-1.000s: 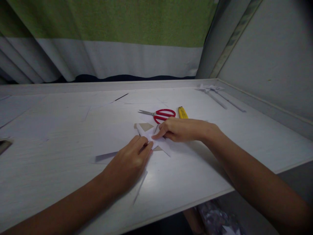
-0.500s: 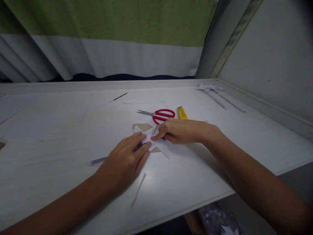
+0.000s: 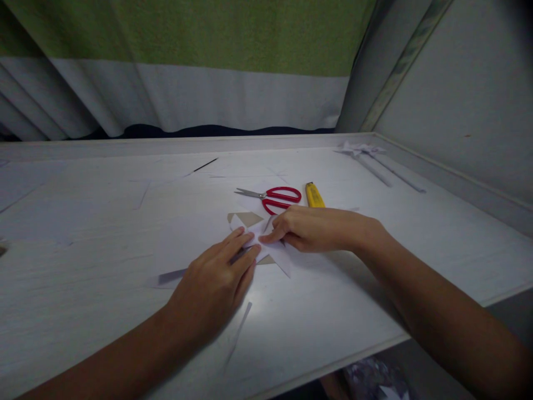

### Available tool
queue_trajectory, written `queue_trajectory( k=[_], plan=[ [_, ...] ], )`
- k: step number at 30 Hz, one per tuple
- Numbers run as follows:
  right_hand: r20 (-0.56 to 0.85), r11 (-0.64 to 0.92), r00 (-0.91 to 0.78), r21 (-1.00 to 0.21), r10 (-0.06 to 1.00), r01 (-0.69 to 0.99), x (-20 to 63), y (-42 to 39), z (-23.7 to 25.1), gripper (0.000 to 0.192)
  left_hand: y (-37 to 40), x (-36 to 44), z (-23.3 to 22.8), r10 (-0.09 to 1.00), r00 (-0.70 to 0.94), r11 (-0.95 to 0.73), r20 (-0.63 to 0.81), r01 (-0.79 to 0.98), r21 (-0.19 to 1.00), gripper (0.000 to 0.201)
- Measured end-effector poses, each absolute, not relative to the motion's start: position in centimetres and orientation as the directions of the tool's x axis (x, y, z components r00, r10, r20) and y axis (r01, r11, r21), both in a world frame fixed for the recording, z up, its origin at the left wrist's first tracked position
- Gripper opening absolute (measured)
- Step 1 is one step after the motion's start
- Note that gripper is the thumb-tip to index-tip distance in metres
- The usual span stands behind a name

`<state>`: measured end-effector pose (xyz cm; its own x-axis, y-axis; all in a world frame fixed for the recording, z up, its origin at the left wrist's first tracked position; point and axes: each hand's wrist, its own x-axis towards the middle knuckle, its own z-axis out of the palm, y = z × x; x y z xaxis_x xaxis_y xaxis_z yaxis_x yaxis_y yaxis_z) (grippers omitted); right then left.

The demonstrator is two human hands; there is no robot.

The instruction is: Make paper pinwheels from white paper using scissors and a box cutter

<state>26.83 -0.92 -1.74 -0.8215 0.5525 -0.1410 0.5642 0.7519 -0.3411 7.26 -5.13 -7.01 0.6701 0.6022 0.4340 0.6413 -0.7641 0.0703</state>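
Near the middle of the tabletop [image 3: 104,311], a little toward its near edge, lies a folded white paper [image 3: 272,256] with brown corners showing from beneath. The left hand [image 3: 216,283] rests flat on it, fingers together and stretched forward, palm down — likely pinning the sheet so it cannot slide. The right hand [image 3: 316,228] comes in from the right edge, fingers curled, its forefinger tip pressed onto the paper right beside the left fingertips, as if bearing down on a crease; whether the thumb also pinches the paper cannot be told.

Just beyond the right hand lie red scissors [image 3: 272,197] and a yellow cutter [image 3: 314,195] — close by, within reach. Thin paper strips [image 3: 237,333] lie near the left wrist, and more folded paper pieces [image 3: 377,161] sit at the far right corner.
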Motion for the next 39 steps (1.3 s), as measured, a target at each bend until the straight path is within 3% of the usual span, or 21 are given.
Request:
queue_trajectory(
  k=[17, 26, 31, 39],
  plan=[
    [-0.15, 0.741, -0.813, -0.345, 0.562, 0.576, 27.0, -1.0, -1.8, 0.029, -4.7, 7.2, -7.1, 0.542, 0.678, -0.79, 0.496, 0.612, 0.028, 0.023],
    [-0.112, 0.777, -0.836, -0.319, 0.537, 0.542, 27.0, -0.9, -2.0, 0.031, -4.7, 7.6, -6.5, 0.595, 0.687, -0.767, 0.417, 0.64, 0.039, 0.024],
    [-0.119, 0.781, -0.833, -0.296, 0.541, 0.55, 26.9, -1.0, -1.8, 0.031, -4.7, 7.7, -6.9, 0.591, 0.675, -0.77, 0.442, 0.635, 0.061, 0.026],
    [-0.12, 0.742, -0.787, -0.273, 0.606, 0.613, 26.9, -0.7, -2.0, 0.03, -4.4, 8.6, -7.2, 0.613, 0.653, -0.749, 0.444, 0.66, 0.064, 0.026]
  ],
)
